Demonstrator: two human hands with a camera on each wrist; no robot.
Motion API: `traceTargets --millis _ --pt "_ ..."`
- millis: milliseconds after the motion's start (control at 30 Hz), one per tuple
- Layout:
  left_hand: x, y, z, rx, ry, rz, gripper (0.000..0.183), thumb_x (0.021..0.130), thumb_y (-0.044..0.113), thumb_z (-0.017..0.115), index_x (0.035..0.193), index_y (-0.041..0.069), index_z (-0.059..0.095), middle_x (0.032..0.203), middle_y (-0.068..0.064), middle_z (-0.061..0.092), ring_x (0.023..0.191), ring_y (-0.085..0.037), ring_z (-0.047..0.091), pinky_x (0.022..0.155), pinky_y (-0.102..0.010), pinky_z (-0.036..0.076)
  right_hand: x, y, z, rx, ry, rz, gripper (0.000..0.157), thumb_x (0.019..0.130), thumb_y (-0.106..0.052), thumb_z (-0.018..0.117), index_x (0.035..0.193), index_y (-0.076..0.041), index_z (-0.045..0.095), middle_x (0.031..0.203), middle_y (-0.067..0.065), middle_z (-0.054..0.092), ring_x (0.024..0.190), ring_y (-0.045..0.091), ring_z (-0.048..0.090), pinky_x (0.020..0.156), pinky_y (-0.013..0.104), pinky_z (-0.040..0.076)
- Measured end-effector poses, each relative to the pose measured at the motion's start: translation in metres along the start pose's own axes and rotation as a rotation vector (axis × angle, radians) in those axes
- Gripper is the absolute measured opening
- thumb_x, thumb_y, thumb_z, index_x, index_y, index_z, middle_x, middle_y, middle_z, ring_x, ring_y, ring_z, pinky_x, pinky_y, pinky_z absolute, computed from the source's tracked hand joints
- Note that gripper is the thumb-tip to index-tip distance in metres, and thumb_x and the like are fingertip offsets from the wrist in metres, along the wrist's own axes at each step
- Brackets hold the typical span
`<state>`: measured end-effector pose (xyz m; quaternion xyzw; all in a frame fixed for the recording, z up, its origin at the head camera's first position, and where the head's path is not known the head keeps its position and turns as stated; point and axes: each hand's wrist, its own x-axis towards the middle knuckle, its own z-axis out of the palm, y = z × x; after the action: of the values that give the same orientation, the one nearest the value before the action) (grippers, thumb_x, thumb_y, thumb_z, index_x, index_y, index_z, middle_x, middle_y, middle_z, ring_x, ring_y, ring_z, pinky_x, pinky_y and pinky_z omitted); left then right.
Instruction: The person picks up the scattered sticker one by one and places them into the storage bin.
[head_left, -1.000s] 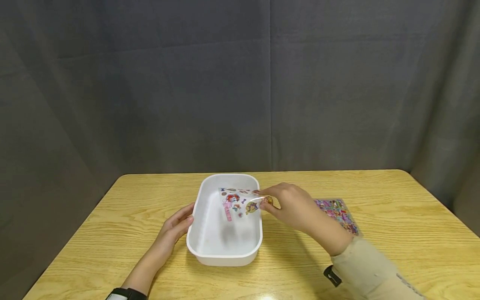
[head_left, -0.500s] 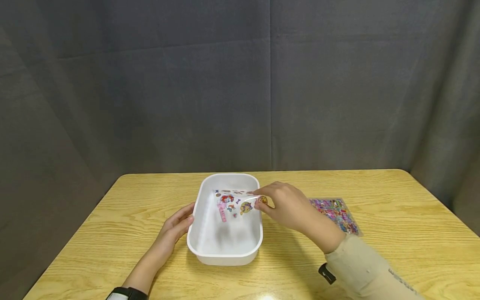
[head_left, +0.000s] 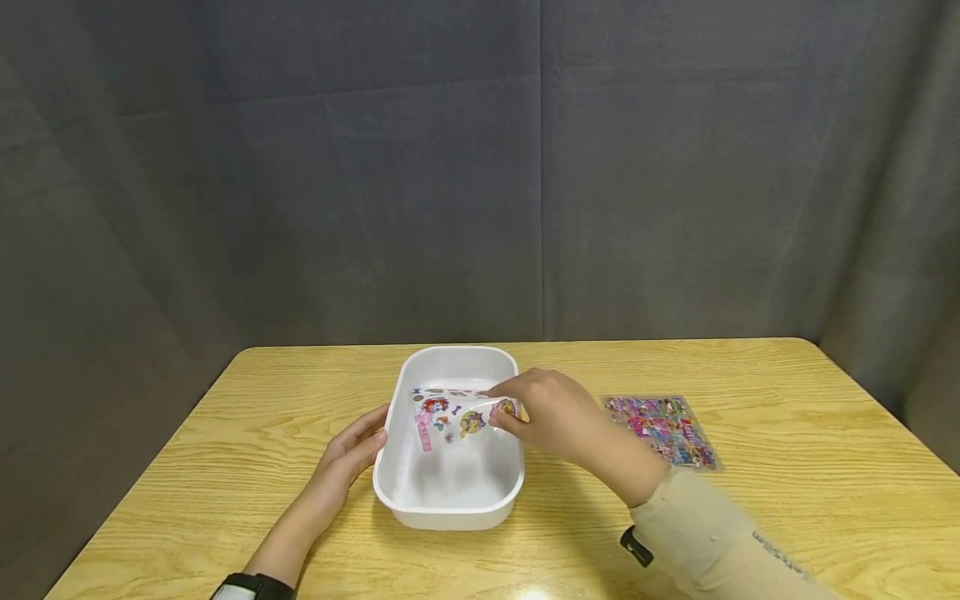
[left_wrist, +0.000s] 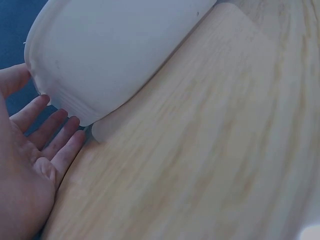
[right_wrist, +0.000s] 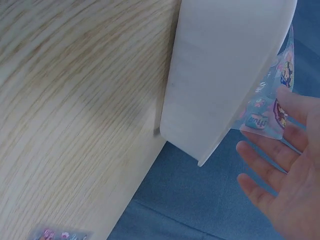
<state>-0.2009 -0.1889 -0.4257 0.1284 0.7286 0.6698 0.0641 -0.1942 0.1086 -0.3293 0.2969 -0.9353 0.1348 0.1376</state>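
Note:
A white rectangular plastic basin (head_left: 450, 493) stands on the table, its long side pointing away from me. At its left wall is my left hand (head_left: 348, 446), fingers and thumb against the outside near the rim; the left wrist view shows those fingers extended. My right hand (head_left: 555, 417) pinches a clear sticker sheet (head_left: 471, 423) by its right end, between thumb and forefinger. Cartoon stickers in red, yellow and pink dot the sheet, which hangs tilted over the basin's inside. In the right wrist view the remaining right fingers (right_wrist: 265, 170) spread loosely below the sheet (right_wrist: 267, 117).
Flat on the wooden table (head_left: 787, 417), right of the basin, lies a second colourful sticker sheet (head_left: 663, 429), partly behind the right forearm. A dark grey curtain (head_left: 450, 183) hangs behind the table's far edge.
My right hand has moved left with the sticker sheet, bringing it farther over the basin. More of the sheet on the table is uncovered. The left hand and basin have stayed put.

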Motion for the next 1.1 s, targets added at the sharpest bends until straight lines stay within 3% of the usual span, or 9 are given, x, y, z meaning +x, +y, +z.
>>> traceTargets --millis 100,300,533,1100 --pt "0.000 0.000 0.000 0.000 -0.001 -0.003 0.054 0.102 0.022 0.049 0.151 0.002 0.036 0.155 -0.017 0.036 0.139 -0.032 0.036 0.104 -0.028 0.040 0.001 -0.002 0.003 0.001 -0.010 -0.013 0.029 0.090 -0.030 0.074 0.113 -0.012 0.075 0.106 0.003 0.073 0.096 0.022 0.066 0.083 0.040 0.054" --pt "0.000 -0.001 0.000 -0.006 -0.005 -0.002 0.055 0.102 0.022 0.049 0.151 0.002 0.036 0.155 -0.018 0.035 0.140 -0.034 0.035 0.110 -0.042 0.035 0.001 -0.003 0.006 0.025 -0.042 -0.001 0.029 0.091 -0.031 0.074 0.112 -0.011 0.075 0.107 0.004 0.074 0.098 0.022 0.066 0.085 0.041 0.053" --pt "0.001 0.000 0.000 -0.005 -0.001 -0.001 0.054 0.102 0.022 0.049 0.151 0.002 0.037 0.154 -0.018 0.037 0.139 -0.032 0.036 0.107 -0.036 0.038 0.001 -0.003 0.009 0.054 -0.086 0.009 0.038 0.088 -0.036 0.076 0.117 -0.011 0.074 0.113 0.006 0.072 0.108 0.026 0.065 0.094 0.045 0.051" --pt "0.000 -0.001 0.001 -0.008 0.010 0.004 0.054 0.102 0.021 0.050 0.151 0.002 0.038 0.154 -0.018 0.037 0.139 -0.034 0.036 0.111 -0.046 0.033 -0.001 -0.005 0.011 0.046 -0.071 0.010 0.034 0.087 -0.033 0.077 0.112 -0.009 0.075 0.111 0.006 0.073 0.108 0.026 0.065 0.096 0.046 0.049"
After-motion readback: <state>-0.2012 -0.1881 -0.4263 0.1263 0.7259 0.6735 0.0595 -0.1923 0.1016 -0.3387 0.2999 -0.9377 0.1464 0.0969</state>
